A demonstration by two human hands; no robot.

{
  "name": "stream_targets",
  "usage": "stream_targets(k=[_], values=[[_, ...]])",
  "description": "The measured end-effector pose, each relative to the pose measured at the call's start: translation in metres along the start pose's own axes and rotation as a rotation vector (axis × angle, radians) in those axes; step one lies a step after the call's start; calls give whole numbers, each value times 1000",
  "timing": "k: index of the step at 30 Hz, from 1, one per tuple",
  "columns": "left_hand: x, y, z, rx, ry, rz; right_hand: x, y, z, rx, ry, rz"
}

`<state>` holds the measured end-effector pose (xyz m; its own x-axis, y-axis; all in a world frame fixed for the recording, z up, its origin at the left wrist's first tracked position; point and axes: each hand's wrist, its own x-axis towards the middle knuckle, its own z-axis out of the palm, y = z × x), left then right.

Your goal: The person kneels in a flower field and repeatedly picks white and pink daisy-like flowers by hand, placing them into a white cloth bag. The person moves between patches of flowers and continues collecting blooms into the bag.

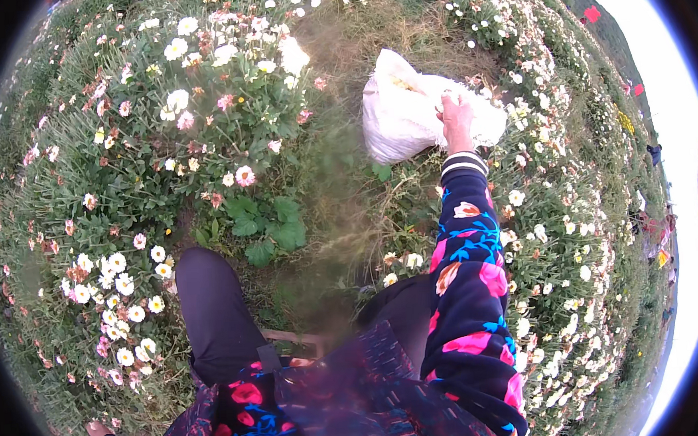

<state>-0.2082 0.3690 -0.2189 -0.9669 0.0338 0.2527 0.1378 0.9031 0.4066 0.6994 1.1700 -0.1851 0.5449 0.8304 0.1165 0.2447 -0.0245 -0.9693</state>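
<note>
My right hand (457,118) reaches out to a white woven sack (397,116) standing on the ground between flower rows. Its fingers are bent at the sack's upper edge; whether they grip the fabric or hold something small and white is not clear. Something yellowish shows in the sack's mouth. At the lower left edge, my left hand (98,433) is low among the flower plants, its fingers partly hidden and too small to read. White daisy-like flowers (124,284) with yellow centres grow above it.
Dense flower rows lie on both sides of a grassy path (329,195). A broad-leaved green plant (287,225) grows before my knees. Part of a wooden frame (290,336) shows between my legs. A person (655,154) is far off at the right.
</note>
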Motion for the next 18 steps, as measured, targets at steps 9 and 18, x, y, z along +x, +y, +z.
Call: stream_targets(k=[9, 18], values=[[-169, 401, -43, -703, -523, 544, 44, 86, -9, -623, -150, 52], [-470, 704, 41, -583, -1708, 1104, 21, 68, -16, -526, -528, 39]])
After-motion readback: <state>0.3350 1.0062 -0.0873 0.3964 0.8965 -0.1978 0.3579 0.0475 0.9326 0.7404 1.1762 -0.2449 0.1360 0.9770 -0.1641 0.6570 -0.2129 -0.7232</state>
